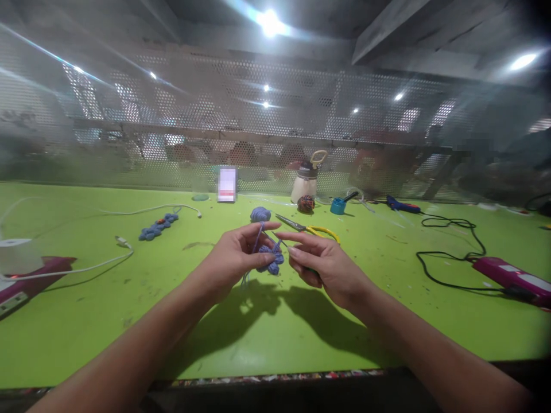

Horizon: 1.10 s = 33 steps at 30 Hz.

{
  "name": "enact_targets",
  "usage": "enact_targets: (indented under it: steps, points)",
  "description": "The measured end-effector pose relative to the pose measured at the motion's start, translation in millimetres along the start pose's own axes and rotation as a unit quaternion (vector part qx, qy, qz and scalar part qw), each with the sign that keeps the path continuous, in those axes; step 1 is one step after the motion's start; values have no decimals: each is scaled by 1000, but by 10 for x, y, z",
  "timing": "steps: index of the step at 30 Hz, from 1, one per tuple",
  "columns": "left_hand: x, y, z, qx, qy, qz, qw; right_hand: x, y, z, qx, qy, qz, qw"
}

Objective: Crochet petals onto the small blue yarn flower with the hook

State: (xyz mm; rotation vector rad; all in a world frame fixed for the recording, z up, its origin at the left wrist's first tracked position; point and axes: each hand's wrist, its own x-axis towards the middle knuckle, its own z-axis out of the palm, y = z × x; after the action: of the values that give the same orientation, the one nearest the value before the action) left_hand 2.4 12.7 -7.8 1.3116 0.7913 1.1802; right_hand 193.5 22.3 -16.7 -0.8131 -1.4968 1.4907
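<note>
Between thumb and fingers, my left hand (239, 250) pinches a small purple-blue crochet piece (272, 261) with puffy petals. A strand of the same yarn runs over its raised index finger, and loose ends hang below. My right hand (321, 258) is closed on a thin crochet hook (283, 243), whose tip meets the yarn at the top of the piece; most of the handle is hidden in the palm. Just beyond the hands sits a purple-blue yarn ball (260, 214). Scissors (310, 228) with yellow handles lie behind my right hand.
A finished-looking blue crochet strip (158, 227) lies left, near a white cable (124, 243). At the back stand a phone (227, 184), a bottle (305, 182), a dark multicoloured ball (306, 204) and a blue container (338, 206). Power strips (512, 280) flank the green table (344, 350).
</note>
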Motion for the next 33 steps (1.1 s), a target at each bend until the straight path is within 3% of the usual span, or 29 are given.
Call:
enact_targets:
  steps: [9, 19, 24, 26, 29, 31, 33]
  points:
    - [10, -36, -43, -9, 3, 1, 1000, 52, 43, -58, 10, 14, -1, 1000]
    - [1, 6, 27, 17, 45, 4, 999, 40, 25, -59, -7, 6, 2, 1000]
    - [3, -32, 53, 99, 7, 23, 995, 56, 43, -68, -37, -7, 11, 999]
    - [4, -74, 56, 181, 12, 68, 981, 64, 38, -51, -42, 7, 30, 999]
    - [-15, -133, 73, 335, 43, 167, 926, 61, 25, -2, -26, 34, 54, 998]
    - [-31, -150, 96, 385, 58, 208, 897, 48, 24, 36, 1, 47, 55, 997]
    - [-38, -144, 118, 340, 68, 195, 918, 33, 32, 66, 39, 55, 43, 997]
